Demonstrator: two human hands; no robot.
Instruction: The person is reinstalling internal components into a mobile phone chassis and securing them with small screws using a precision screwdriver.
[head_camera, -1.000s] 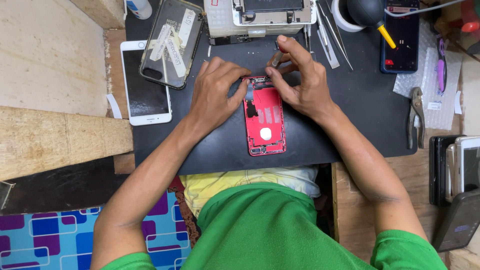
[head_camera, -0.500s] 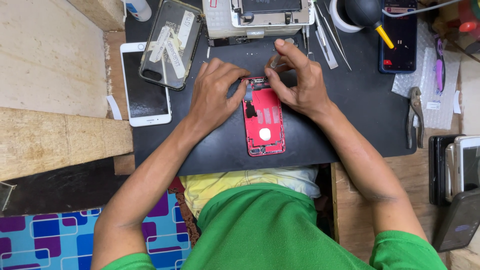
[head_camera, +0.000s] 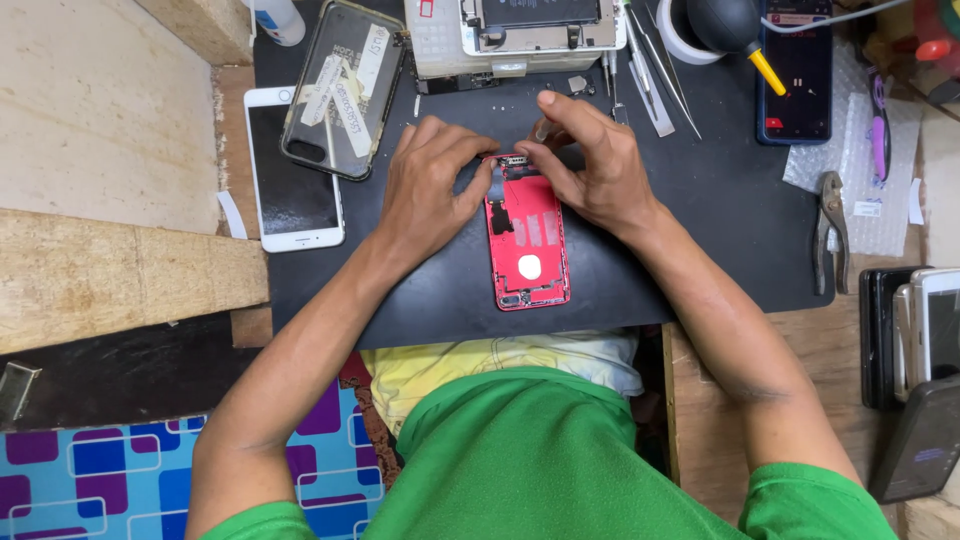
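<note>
Currently both my hands rest on the black work mat (head_camera: 700, 240), at the top end of the opened red phone housing (head_camera: 527, 240), which lies flat, lengthwise toward me, at the mat's centre. My left hand (head_camera: 432, 185) lies palm down just left of the housing, fingers curled loosely, thumb touching the upper left edge; it grips nothing I can see. My right hand (head_camera: 590, 165) arches over the top right corner, thumb and forefinger pinched narrow at the housing's upper rim; whether a small part sits between them I cannot tell. Left of my left hand: a dark phone with tape strips (head_camera: 345, 85), tilted, and beside it a white phone (head_camera: 292, 170) face up, half off the mat. Above the hands: a grey opened device (head_camera: 520, 30). Right of that: tweezers (head_camera: 655, 70), a black air blower with yellow nozzle (head_camera: 735, 30), a lit phone (head_camera: 795, 70). Pliers (head_camera: 830, 225) lie at the mat's right edge
</note>
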